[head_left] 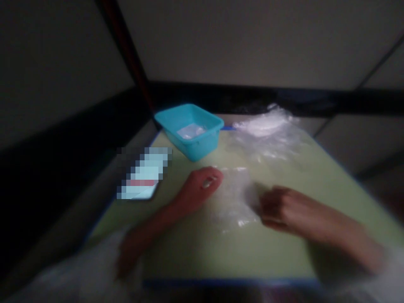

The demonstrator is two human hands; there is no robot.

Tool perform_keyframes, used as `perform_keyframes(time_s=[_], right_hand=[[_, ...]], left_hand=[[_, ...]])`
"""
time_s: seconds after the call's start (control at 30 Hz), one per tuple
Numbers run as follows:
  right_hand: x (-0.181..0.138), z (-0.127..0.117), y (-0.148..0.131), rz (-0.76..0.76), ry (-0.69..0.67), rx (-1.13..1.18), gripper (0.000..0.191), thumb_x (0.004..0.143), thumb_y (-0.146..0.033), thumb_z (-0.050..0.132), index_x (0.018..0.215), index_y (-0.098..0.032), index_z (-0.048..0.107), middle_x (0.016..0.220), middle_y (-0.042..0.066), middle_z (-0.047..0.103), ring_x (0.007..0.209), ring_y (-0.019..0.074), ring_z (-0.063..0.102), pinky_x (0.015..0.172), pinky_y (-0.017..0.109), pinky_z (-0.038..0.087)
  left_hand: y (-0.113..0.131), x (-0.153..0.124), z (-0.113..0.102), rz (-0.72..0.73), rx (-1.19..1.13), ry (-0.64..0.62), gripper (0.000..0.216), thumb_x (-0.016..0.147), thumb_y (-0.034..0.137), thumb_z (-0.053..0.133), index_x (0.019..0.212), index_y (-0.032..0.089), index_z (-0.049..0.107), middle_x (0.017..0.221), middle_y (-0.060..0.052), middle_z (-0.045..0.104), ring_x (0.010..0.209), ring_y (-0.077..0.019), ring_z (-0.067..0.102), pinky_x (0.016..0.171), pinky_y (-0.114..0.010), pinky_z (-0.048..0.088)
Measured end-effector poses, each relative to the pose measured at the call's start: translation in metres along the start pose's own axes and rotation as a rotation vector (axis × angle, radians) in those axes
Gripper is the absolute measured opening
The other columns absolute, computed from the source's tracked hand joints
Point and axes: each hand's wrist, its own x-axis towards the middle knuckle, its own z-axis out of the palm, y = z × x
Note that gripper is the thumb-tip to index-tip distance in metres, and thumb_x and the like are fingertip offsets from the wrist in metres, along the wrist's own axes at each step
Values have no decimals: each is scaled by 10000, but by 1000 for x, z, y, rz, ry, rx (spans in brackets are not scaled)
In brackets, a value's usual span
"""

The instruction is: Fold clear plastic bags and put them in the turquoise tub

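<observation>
A clear plastic bag (235, 195) lies flat on the table between my hands. My left hand (200, 183) rests at its left edge, fingers curled closed. A small whitish, shiny bit (208, 182) shows inside that curl, too blurred to name. Just past the bag's right edge is my right hand (279, 206), knuckles up and fingers bent inward. Its fingertips are turned away, so what they hold, if anything, is hidden.
A turquoise plastic basket (198, 149) with clear bags in it stands at the back left. At the back right lies a heap of clear plastic bags (268, 128). A phone with its screen lit (143, 176) lies by the left edge of the yellow-green table (227, 256).
</observation>
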Motion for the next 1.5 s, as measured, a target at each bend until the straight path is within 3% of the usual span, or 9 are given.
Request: perform_keyframes(time_s=[0.17, 0.43, 0.7, 0.93, 1.07, 1.2, 1.3, 1.4, 1.5], right_hand=[[-3, 11, -7, -17, 25, -218, 224, 828, -89, 580, 630, -188, 546, 706, -3, 608, 656, 163, 536, 652, 345, 323], [1, 19, -14, -57, 107, -328, 196, 763, -106, 659, 613, -191, 565, 664, 14, 600, 636, 186, 534, 605, 352, 314], [1, 8, -16, -34, 107, -255, 162, 832, -114, 558, 687, -187, 552, 721, 18, 600, 612, 167, 511, 618, 336, 326], [-4, -6, -13, 23, 110, 58, 182, 907, -130, 387, 875, -158, 564, 696, 41, 598, 591, 153, 527, 571, 292, 354], [-3, -1, -4, 22, 112, 110, 196, 934, -149, 382, 872, -163, 567, 694, 34, 588, 591, 145, 526, 560, 273, 376], [3, 7, 2, -68, 106, 49, 235, 936, -126, 395, 792, -162, 577, 758, 55, 609, 702, 174, 555, 648, 304, 434], [6, 5, 2, -109, 96, 94, 218, 917, -136, 436, 772, -156, 598, 944, 93, 647, 919, 224, 573, 812, 375, 460], [5, -1, -1, -99, 66, 247, 181, 897, -111, 456, 882, -147, 634, 1186, 110, 608, 1171, 224, 497, 978, 376, 410], [3, -6, -4, -66, 49, 379, 205, 892, -109, 475, 1009, -160, 636, 1178, 104, 621, 1183, 198, 509, 961, 340, 432]], left_hand=[[2, 3, -3, -122, -45, -45, 187, 805, 251, 516, 814, 128, 657, 869, -58, 689, 836, -173, 630, 760, -266, 475], [5, 4, 0, -112, -41, -81, 193, 802, 236, 514, 783, 124, 670, 830, -53, 697, 808, -171, 631, 739, -257, 472], [2, 2, -3, -117, -81, -148, 234, 821, 273, 500, 783, 121, 673, 797, -47, 698, 779, -169, 639, 707, -252, 479], [0, 1, -3, -161, -70, -197, 215, 818, 242, 479, 756, 128, 651, 735, -34, 680, 699, -148, 626, 628, -224, 467], [-1, 2, -3, -168, -66, -206, 206, 816, 239, 481, 764, 134, 650, 745, -32, 683, 715, -152, 630, 638, -227, 471], [-4, 2, -2, -170, -85, -225, 206, 820, 235, 480, 770, 132, 651, 752, -35, 688, 721, -152, 636, 646, -230, 476], [-4, 2, -2, -181, -119, -229, 202, 819, 227, 483, 774, 124, 651, 753, -44, 691, 714, -152, 642, 650, -234, 481], [-1, 1, -5, -189, -174, -276, 191, 810, 224, 498, 756, 116, 646, 749, -55, 693, 702, -150, 646, 654, -239, 488], [2, 0, -11, -190, -195, -352, 199, 816, 243, 506, 764, 112, 645, 749, -64, 696, 697, -151, 651, 649, -240, 490]])
